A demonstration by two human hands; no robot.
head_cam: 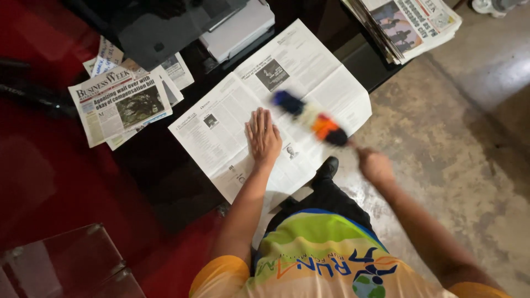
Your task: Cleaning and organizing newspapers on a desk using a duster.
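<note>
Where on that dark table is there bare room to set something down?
Bare strip of dark table between the folded newspapers and the open newspaper. The far edge is crowded by a grey printer. Left hand presses the open sheet; right hand swings a colourful duster.

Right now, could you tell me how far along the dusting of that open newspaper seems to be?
Done: the open newspaper lies spread flat on the dark table. In hand: the left hand presses it down near the fold while the right hand holds a multicoloured duster, blurred, over the right page. Left: how much is dusted cannot be told; the folded papers at left and the stack at top right lie untouched.
</note>
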